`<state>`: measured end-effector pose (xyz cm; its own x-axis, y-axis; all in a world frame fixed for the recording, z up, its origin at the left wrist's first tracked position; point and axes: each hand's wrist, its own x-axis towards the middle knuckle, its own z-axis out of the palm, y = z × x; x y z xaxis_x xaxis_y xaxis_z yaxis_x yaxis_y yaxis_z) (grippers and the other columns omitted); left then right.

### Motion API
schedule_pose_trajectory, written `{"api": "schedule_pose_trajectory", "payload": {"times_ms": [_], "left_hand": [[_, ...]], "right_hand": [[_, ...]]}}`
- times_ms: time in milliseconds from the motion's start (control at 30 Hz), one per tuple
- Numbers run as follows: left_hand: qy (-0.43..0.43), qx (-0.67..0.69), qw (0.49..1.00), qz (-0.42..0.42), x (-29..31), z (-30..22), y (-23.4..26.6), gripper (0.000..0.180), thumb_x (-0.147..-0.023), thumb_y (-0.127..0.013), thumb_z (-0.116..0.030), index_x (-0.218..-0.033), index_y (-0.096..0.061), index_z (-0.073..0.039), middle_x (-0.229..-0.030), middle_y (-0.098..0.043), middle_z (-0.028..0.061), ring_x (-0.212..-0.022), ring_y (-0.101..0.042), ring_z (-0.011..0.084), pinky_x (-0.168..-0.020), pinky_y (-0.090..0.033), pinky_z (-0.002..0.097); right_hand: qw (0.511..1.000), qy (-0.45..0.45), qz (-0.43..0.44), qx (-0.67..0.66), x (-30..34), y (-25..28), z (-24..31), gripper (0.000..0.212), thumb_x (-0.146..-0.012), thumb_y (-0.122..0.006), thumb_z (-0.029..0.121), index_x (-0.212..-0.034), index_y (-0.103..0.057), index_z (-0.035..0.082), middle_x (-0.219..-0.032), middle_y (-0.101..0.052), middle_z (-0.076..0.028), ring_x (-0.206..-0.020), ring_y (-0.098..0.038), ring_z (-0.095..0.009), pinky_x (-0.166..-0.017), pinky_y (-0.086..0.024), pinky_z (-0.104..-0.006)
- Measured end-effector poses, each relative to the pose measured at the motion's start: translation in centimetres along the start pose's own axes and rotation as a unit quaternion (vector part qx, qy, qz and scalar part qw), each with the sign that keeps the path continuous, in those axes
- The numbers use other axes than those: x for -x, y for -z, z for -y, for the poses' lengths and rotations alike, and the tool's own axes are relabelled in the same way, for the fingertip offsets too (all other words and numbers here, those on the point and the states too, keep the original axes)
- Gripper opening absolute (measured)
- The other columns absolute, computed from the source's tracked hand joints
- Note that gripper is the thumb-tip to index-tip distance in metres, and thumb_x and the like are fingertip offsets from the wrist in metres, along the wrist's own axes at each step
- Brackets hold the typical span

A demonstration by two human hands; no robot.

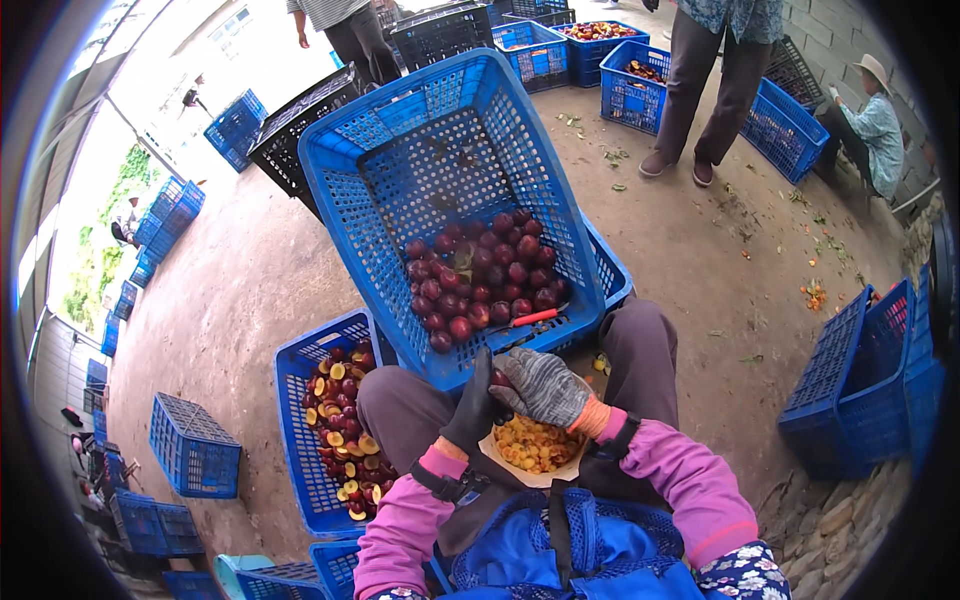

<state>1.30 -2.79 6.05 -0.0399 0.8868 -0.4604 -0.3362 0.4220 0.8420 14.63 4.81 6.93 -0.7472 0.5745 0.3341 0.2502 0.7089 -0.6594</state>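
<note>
Your left hand (472, 408) and right hand (550, 388), fingers closed round one plum (499, 379), meet before the tilted crate (400, 112); whole plums (484, 272) remain inside, finished halves (345, 425) lie left of it.

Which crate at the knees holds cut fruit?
The blue crate beside the left knee, showing yellow cut fruit; the tilted crate holds dark-red fruit that looks whole.

Lettering, labels, numbers and signs: none legible. Any markings on the blue crates (200, 455) set about the floor (250, 340) are too small or blurred to be read.
</note>
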Motion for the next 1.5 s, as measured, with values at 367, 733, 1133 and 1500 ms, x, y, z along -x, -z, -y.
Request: {"api": "schedule_pose_trajectory", "payload": {"times_ms": [367, 733, 1133, 1500], "left_hand": [[-0.215, -0.316, 0.863, -0.331, -3.6, 6.5, 1.1, 0.043, -0.093, -0.037, -0.033, -0.088, -0.058, 0.003, -0.073, -0.058, 0.0223, -0.062, -0.057, 0.029, -0.059, -0.043, 0.0356], [-0.131, -0.147, 0.926, -0.322, -5.7, 8.2, 1.9, 0.042, -0.092, -0.038, -0.03, -0.086, -0.055, 0.008, -0.079, -0.059, 0.0117, -0.073, -0.05, 0.017, -0.067, -0.039, 0.0318], [-0.268, -0.067, 0.913, -0.299, -3.6, 5.8, -1.2, 0.027, -0.093, -0.044, -0.02, -0.077, -0.054, 0.0, -0.069, -0.046, -0.0043, -0.065, -0.038, 0.0053, -0.057, -0.034, 0.0224], [-0.303, -0.442, 0.8, -0.269, -5.3, 6.2, 0.2, 0.032, -0.09, -0.047, -0.021, -0.066, -0.049, -0.001, -0.058, -0.046, 0.0108, -0.054, -0.043, 0.0223, -0.052, -0.035, 0.0348]], "right_hand": [[0.951, -0.129, 0.272, 0.07, 0.4, -4.1, -1.4, 0.038, -0.084, -0.033, 0.0, -0.12, -0.038, -0.01, -0.116, -0.047, -0.022, -0.11, -0.047, -0.03, -0.098, -0.036, -0.0335], [0.977, -0.206, -0.044, 0.033, 3.0, -8.8, -3.7, 0.024, -0.09, -0.037, 0.029, -0.099, -0.047, 0.009, -0.084, -0.056, -0.017, -0.071, -0.057, -0.035, -0.061, -0.045, -0.0447], [0.984, -0.074, -0.05, 0.151, 3.6, -12.5, -5.7, 0.039, -0.086, -0.038, 0.017, -0.125, -0.043, 0.01, -0.115, -0.049, -0.024, -0.09, -0.055, -0.036, -0.079, -0.046, -0.04], [0.854, -0.308, -0.146, -0.393, 2.9, -14.0, -7.1, 0.026, -0.09, -0.034, 0.026, -0.097, -0.051, 0.008, -0.079, -0.054, -0.009, -0.064, -0.055, -0.021, -0.051, -0.043, -0.0328]]}}
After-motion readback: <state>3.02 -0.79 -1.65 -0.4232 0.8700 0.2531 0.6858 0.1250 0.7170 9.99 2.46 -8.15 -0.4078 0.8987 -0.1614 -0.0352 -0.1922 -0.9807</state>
